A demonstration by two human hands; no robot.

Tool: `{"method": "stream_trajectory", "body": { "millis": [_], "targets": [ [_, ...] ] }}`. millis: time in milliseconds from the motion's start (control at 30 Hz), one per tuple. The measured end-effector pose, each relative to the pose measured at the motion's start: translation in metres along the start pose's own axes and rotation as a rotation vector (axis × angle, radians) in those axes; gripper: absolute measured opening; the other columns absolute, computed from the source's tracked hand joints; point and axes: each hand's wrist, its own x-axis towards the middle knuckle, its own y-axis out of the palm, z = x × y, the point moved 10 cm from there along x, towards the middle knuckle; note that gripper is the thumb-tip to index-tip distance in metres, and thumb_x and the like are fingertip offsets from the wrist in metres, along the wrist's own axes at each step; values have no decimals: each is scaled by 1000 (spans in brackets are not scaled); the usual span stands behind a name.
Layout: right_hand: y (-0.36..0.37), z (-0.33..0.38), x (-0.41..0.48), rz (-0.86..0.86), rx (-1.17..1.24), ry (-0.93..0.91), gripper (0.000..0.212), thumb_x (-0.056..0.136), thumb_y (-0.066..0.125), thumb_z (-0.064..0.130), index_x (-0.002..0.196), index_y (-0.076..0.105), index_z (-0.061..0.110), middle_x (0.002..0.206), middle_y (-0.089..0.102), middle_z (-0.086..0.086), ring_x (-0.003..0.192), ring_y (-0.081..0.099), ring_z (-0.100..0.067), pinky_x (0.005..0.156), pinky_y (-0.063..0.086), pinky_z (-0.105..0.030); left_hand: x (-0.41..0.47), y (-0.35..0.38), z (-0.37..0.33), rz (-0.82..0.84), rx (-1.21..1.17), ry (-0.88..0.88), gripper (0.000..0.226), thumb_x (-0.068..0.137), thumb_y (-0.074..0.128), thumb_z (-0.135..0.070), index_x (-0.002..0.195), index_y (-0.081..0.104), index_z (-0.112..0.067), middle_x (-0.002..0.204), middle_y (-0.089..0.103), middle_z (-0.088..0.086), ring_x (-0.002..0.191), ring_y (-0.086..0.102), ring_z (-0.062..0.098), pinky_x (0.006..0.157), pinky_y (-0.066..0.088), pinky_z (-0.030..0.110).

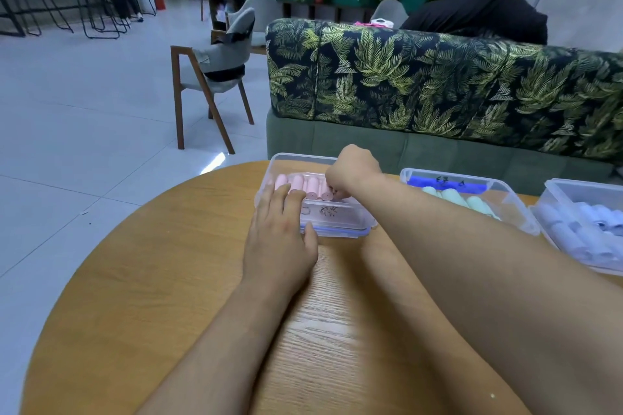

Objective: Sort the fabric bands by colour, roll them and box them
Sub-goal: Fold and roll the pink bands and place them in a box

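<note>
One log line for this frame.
phase: boxing | left hand: flat on clear plastic box | right hand: curled over rolled pink fabric bands inside

Black handwritten marks [327,211] on the near wall of the clear box [337,224] holding pink rolls [312,185], just right of the left hand [279,239] fingertips and below the right hand [352,170]. Looks like a character or two, too blurred to read. Faint round mark beside them, closer to the left fingers, also unreadable. More black handwriting [450,183] on the far wall of the middle box [512,205], above a blue strip [448,189], right of the right hand. Unreadable too.
</note>
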Motion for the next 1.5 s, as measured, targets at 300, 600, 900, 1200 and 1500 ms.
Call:
{"method": "stream_trajectory", "body": {
  "millis": [300,600,900,1200,1500],
  "targets": [
    [-5,5,-4,-27,-201,-83,16,77,63,-3,72,57,12,76,59,-8,80,60,-33,62,44,-30,0,0,0,14,8,-9,56,88,69,-19,142,55,-15,161,45,6,158,22,24,128,24,40],
    [-30,4,-17,-54,-94,-166,14,75,51,1,63,47,8,59,47,-11,63,39,-27,50,29,-24,0,-4,-2,-26,7,5,60,87,68,-24,145,55,-16,160,48,4,157,29,27,123,35,49],
    [-95,-104,-136,-124,159,-244,19,90,67,21,72,73,18,55,60,15,54,51,-2,49,35,-18,-26,-13,-90,-2,-194,404,24,95,65,-18,119,68,-18,121,65,-4,118,59,23,100,48,43],
    [-140,-306,-279,-333,160,-174,26,91,68,11,102,78,33,95,68,21,92,62,1,87,46,-19,-137,46,-256,399,-349,664,21,102,62,-32,120,69,-24,114,66,-10,111,59,16,97,49,36],
    [-170,-411,-355,-625,-120,-55,54,82,69,7,132,64,29,130,61,9,125,52,-26,98,47,-47,-152,125,-354,662,-349,208,82,80,70,-71,149,49,-32,138,63,-10,128,54,14,108,46,42]
  ]
}}
